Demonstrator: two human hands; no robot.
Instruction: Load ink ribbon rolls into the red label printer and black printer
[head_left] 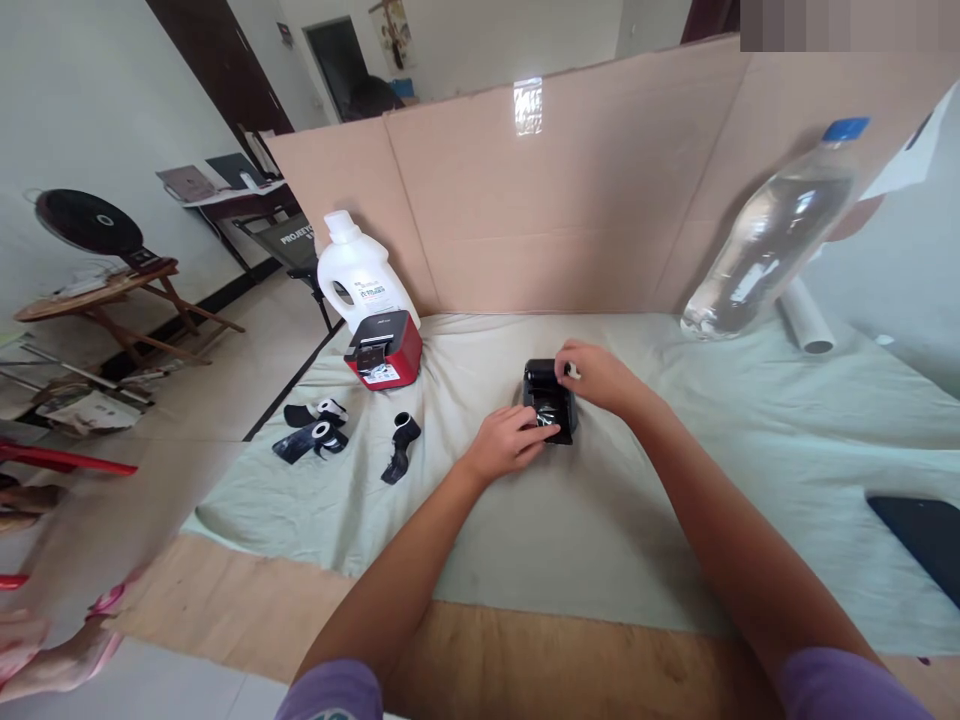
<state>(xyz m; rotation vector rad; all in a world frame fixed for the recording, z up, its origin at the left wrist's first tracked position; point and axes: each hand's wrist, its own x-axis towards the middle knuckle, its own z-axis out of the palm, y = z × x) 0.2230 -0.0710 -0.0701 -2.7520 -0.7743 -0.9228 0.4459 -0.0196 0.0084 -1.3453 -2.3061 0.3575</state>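
A small black box-shaped device [572, 415], its hollow inside showing like an opened printer, sits on the pale green cloth in front of me. Dark shiny film lies in its hollow, and a black rounded part runs across its far edge. My left hand [508, 442] grips the near left side, with fingers reaching over the front edge. At the far right corner, my right hand [598, 376] is closed with thumb and index finger pinched on the device; its fingers partly hide what they hold. Several black film rolls with white cores [322, 430] lie to the left, one roll [403, 425] apart.
A red and black label printer [401, 352] stands at the left back before a white jug [364, 265]. A large clear bottle [772, 235] leans on the cardboard wall [547, 220] near a white tube [808, 318]. A dark phone [919, 535] lies far right. Someone's foot shows lower left.
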